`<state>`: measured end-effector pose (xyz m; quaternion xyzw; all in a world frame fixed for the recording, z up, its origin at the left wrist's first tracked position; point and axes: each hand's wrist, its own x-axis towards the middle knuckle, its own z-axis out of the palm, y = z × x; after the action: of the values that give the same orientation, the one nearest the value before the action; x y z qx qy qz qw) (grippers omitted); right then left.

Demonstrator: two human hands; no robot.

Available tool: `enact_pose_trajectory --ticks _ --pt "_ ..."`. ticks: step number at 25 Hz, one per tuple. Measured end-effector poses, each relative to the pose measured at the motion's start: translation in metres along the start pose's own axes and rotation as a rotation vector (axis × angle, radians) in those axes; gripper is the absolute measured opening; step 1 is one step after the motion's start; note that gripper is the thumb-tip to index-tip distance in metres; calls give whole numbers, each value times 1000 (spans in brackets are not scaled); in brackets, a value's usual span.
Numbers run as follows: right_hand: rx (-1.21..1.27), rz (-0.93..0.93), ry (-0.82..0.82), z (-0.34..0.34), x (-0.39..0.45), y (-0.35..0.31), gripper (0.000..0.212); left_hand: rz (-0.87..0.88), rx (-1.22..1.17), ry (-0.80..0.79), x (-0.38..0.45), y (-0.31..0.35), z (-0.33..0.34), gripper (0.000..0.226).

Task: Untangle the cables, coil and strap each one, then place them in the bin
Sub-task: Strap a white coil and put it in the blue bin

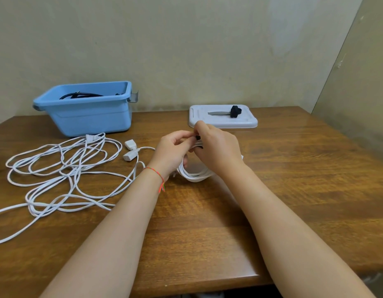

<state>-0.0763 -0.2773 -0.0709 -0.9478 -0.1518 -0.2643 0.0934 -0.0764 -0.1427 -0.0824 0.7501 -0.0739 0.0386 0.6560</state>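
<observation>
A coiled white cable [196, 174] stands on the wooden table [293, 168] at the centre. My left hand [172, 151] grips the coil's top. My right hand [216, 148] pinches a black strap [198, 138] wrapped over the coil where the two hands meet. A second white cable [63, 168] lies loose and tangled at the left, with its plug [92, 138] and white sockets [130, 150] near the blue bin [89, 117]. The bin stands at the back left with a black cable [78, 95] inside.
A white tray lid [246, 123] lies at the back centre with a black strap bundle [235, 111] and a grey strap [218, 113] on it. Walls close the back and right. The table's front edge runs below my forearms.
</observation>
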Motion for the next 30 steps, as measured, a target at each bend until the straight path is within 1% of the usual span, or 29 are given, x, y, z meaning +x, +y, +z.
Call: enact_pose_trajectory --ticks 1,3,5,8,10,12,16,20,21,23,25,27,30 --pt "9 9 -1 -1 0 1 23 5 10 -12 0 1 0 10" --pt "24 26 -2 -3 0 3 21 18 31 -31 -1 3 0 15" --pt "46 41 -7 -5 0 3 21 30 30 -63 -2 5 1 12" --pt "46 73 11 -7 -1 3 27 50 43 -98 -2 4 -2 13" --pt "28 105 7 -10 -1 4 34 70 93 -47 0 1 -3 9" --pt "11 137 -48 -12 0 5 36 79 166 38 1 -3 -3 5" --pt "-25 63 -109 -14 3 3 13 64 232 108 4 -9 -2 3" --pt "41 -20 -114 -19 4 1 3 17 207 136 6 -9 -5 7" --pt "55 -28 -106 -21 3 1 4 -6 189 140 5 -8 -4 8" --pt "81 -38 -87 -24 2 0 13 -28 147 133 2 -5 -4 10" --pt "139 -53 -65 -26 2 -1 13 -5 135 119 0 -2 -4 16" --pt "272 -46 -31 -23 1 1 13 11 150 102 -1 1 -5 23" --pt "513 54 -24 -16 2 8 13 -5 165 60 -2 2 -4 18"
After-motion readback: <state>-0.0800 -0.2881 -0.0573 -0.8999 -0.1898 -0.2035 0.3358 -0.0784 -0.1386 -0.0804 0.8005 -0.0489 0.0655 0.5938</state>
